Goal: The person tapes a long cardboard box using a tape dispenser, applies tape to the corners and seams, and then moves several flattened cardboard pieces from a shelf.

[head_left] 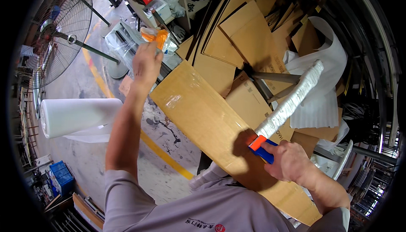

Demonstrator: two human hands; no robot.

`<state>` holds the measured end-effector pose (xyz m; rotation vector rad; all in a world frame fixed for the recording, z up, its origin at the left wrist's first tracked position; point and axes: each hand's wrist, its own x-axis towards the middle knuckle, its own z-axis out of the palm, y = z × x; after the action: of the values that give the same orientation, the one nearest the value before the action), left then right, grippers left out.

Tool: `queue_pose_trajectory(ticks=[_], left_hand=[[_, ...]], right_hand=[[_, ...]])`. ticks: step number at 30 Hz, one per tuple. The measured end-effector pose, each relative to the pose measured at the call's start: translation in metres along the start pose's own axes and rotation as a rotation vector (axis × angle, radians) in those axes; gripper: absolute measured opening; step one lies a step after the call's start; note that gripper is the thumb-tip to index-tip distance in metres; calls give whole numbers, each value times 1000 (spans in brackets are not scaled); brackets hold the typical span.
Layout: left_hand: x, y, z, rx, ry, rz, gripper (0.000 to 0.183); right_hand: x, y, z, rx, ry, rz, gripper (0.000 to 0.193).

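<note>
Room above the carton (pixel 207 118), wrapped tube (pixel 292 99) in the way rightward

Worn on the head of that person (pixel 182 213) over there, the wide fisheye camera faces steeply down, close above the long carton (pixel 203 113), the floor (pixel 165 185) farther below.

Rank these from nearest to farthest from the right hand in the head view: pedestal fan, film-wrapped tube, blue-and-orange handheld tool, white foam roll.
1. Blue-and-orange handheld tool: in the right hand.
2. Film-wrapped tube: just beyond the tool, slanting up to the right.
3. White foam roll: across at the left.
4. Pedestal fan: upper left.
</note>
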<state>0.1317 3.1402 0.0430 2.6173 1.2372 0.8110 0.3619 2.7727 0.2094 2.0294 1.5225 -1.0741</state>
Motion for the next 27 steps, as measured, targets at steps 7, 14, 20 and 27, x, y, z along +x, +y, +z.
queue_pose_trajectory(ticks=[7,14,20,27], left_hand=[[-40,53,3,-275,-313,295,32],[-1,56,-4,-82,-341,94,35],[-9,121,38,134,-595,443,41],[-24,175,34,222,-985,428,58]], right_hand=[[-1,2,2,-2,23,-32,50],[1,1,1,49,13,-13,49],[1,0,-5,55,29,-48,47],[6,7,5,133,90,-70,50]])
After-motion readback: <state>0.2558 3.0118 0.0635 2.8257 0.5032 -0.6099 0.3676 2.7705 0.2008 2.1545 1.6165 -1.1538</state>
